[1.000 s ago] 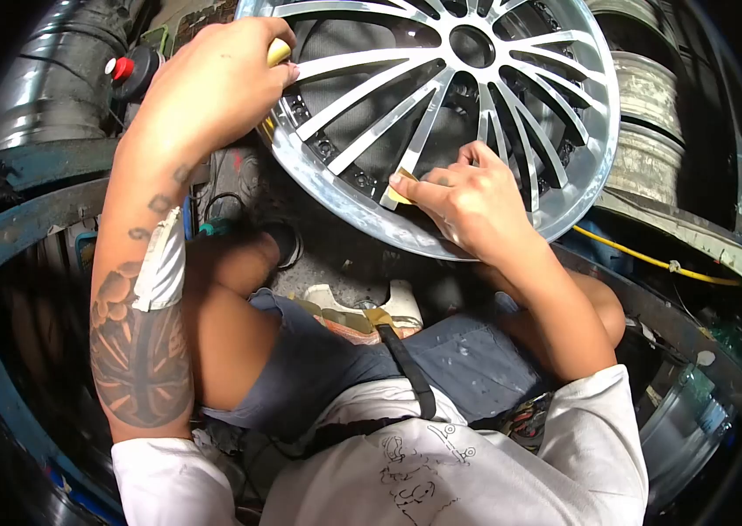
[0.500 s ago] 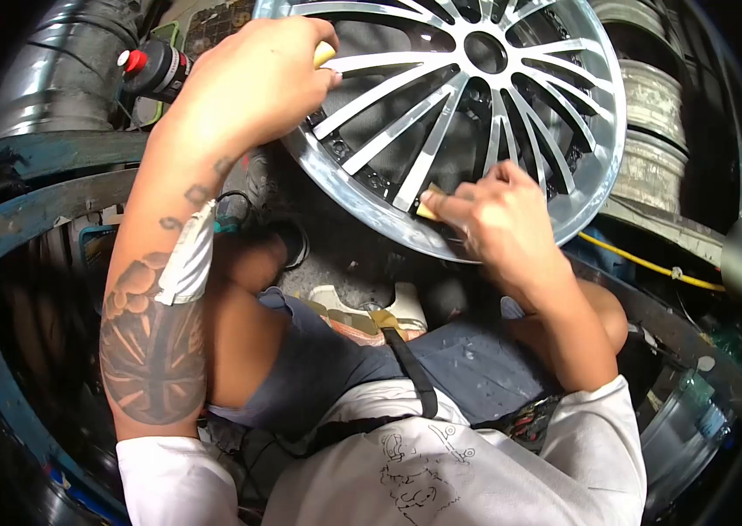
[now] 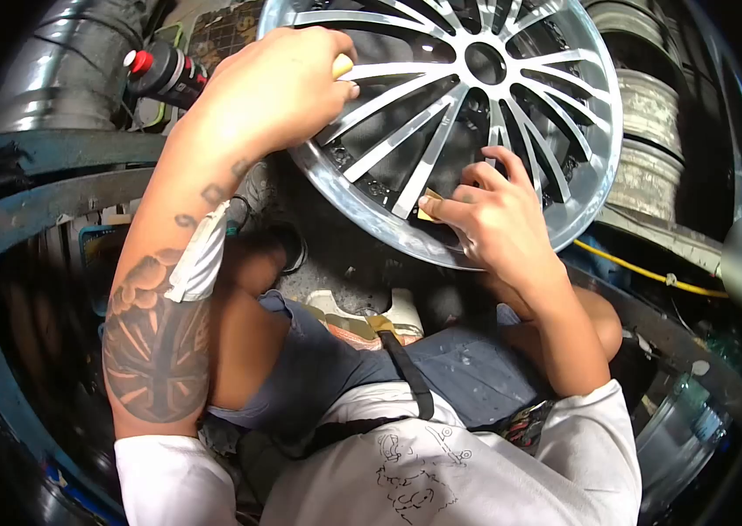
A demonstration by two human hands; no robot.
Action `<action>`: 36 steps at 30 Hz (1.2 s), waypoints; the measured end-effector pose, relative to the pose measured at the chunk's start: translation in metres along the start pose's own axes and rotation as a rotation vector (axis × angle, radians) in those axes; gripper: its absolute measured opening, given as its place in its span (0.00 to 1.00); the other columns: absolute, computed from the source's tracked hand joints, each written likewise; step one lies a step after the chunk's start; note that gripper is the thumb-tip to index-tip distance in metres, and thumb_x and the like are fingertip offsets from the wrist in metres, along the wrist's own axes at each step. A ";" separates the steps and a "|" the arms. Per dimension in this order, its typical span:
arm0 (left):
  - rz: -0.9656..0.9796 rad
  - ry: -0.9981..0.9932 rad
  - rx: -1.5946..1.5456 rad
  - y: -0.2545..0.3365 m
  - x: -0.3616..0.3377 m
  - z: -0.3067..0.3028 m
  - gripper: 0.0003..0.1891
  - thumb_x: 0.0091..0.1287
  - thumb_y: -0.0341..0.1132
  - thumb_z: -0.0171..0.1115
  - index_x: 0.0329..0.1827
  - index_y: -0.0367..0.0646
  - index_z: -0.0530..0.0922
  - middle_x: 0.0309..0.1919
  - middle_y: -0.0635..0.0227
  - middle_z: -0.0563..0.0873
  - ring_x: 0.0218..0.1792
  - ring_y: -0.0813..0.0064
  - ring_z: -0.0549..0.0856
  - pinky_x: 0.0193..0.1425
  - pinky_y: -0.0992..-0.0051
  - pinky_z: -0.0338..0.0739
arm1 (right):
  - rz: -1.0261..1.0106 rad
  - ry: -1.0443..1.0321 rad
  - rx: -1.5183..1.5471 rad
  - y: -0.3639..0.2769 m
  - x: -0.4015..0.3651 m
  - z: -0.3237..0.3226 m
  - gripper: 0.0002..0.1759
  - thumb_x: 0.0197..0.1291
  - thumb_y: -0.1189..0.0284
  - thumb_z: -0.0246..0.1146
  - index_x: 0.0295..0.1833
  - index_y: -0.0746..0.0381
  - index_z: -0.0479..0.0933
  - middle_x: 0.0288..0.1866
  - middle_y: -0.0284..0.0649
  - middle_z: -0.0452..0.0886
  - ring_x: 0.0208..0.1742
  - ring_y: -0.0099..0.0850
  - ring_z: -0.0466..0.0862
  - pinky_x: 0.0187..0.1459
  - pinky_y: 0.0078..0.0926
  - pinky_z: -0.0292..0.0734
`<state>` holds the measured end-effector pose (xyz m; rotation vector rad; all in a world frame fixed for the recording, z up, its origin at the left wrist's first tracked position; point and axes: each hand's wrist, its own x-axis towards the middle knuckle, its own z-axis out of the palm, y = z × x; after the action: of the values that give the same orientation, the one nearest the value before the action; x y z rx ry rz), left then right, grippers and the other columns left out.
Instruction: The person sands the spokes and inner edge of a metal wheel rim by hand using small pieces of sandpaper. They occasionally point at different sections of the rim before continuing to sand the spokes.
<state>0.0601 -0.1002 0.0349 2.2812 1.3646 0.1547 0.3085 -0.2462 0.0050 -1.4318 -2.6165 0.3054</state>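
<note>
A multi-spoke alloy wheel rim [image 3: 371,223] with bright spokes and dark gaps lies in front of me. My left hand [image 3: 296,83] is at its left side, closed on a small yellow piece [image 3: 342,66] beside a spoke; its material is hard to make out. My right hand [image 3: 502,215] is over the near part of the rim. Its thumb and fingers pinch a folded tan piece of sandpaper [image 3: 429,205] at the outer end of a spoke. Part of that piece is hidden by the fingers.
A black bottle with a red and white cap [image 3: 160,74] stands left of my forearm. Stacked worn rims [image 3: 642,114] are at the right, a shiny metal cylinder [image 3: 55,79] at the left. A yellow hose [image 3: 642,266] runs below the stack. Blue metal beams [image 3: 55,162] flank me.
My left hand has shifted slightly right along the spoke with the yellow piece. My right hand has moved a little, with its fingers more spread, still pinching the sandpaper.
</note>
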 end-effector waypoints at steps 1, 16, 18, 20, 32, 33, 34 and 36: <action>-0.023 -0.031 -0.031 -0.002 0.000 -0.001 0.19 0.72 0.40 0.71 0.61 0.40 0.86 0.44 0.46 0.92 0.47 0.50 0.93 0.55 0.58 0.85 | -0.005 0.006 0.004 -0.004 0.001 -0.003 0.18 0.55 0.72 0.70 0.52 0.46 0.93 0.34 0.31 0.89 0.46 0.34 0.86 0.69 0.47 0.73; 0.011 -0.048 -0.014 -0.003 0.000 0.004 0.21 0.73 0.39 0.72 0.64 0.40 0.84 0.42 0.43 0.92 0.43 0.51 0.93 0.51 0.59 0.86 | 0.026 0.089 0.035 0.004 0.002 -0.008 0.15 0.56 0.72 0.69 0.49 0.49 0.92 0.34 0.31 0.89 0.42 0.33 0.87 0.69 0.43 0.75; -0.119 -0.146 -0.084 0.003 0.004 -0.002 0.21 0.72 0.39 0.72 0.65 0.40 0.84 0.42 0.44 0.92 0.43 0.51 0.93 0.53 0.59 0.85 | 0.075 0.091 0.085 0.015 0.003 0.011 0.14 0.57 0.72 0.69 0.48 0.49 0.92 0.34 0.32 0.89 0.43 0.33 0.87 0.71 0.43 0.75; -0.077 -0.126 -0.046 0.002 0.005 0.001 0.21 0.72 0.39 0.72 0.65 0.40 0.84 0.40 0.45 0.92 0.43 0.50 0.93 0.56 0.58 0.84 | 0.112 0.015 0.040 0.018 -0.003 0.011 0.13 0.56 0.73 0.68 0.46 0.50 0.92 0.34 0.33 0.89 0.44 0.33 0.87 0.73 0.44 0.73; 0.000 -0.109 -0.027 0.001 0.002 0.000 0.21 0.72 0.38 0.71 0.66 0.43 0.84 0.46 0.45 0.92 0.49 0.47 0.93 0.57 0.57 0.84 | 0.097 0.062 -0.070 0.000 0.004 -0.002 0.15 0.58 0.72 0.68 0.50 0.51 0.92 0.31 0.32 0.88 0.41 0.33 0.86 0.70 0.46 0.74; 0.003 -0.111 -0.029 -0.001 0.004 0.001 0.21 0.72 0.38 0.71 0.66 0.43 0.84 0.46 0.45 0.92 0.49 0.47 0.92 0.57 0.57 0.84 | 0.109 0.081 -0.043 0.002 0.003 0.002 0.15 0.58 0.73 0.68 0.50 0.50 0.92 0.31 0.32 0.88 0.41 0.33 0.86 0.70 0.46 0.74; 0.017 -0.101 -0.016 -0.003 0.005 0.002 0.21 0.72 0.38 0.72 0.66 0.42 0.84 0.46 0.44 0.92 0.51 0.46 0.92 0.58 0.57 0.84 | 0.143 0.069 0.025 0.007 0.000 0.012 0.16 0.59 0.74 0.69 0.51 0.49 0.92 0.31 0.31 0.88 0.41 0.32 0.86 0.68 0.43 0.75; 0.022 -0.090 -0.016 -0.003 0.005 0.000 0.21 0.72 0.38 0.72 0.66 0.42 0.84 0.47 0.44 0.92 0.51 0.46 0.91 0.58 0.57 0.83 | 0.152 0.036 0.067 0.009 0.006 0.010 0.17 0.58 0.74 0.70 0.52 0.48 0.92 0.32 0.31 0.89 0.41 0.33 0.87 0.68 0.42 0.75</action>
<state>0.0602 -0.0952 0.0327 2.2622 1.2895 0.0691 0.3102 -0.2373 -0.0062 -1.6010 -2.4506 0.3769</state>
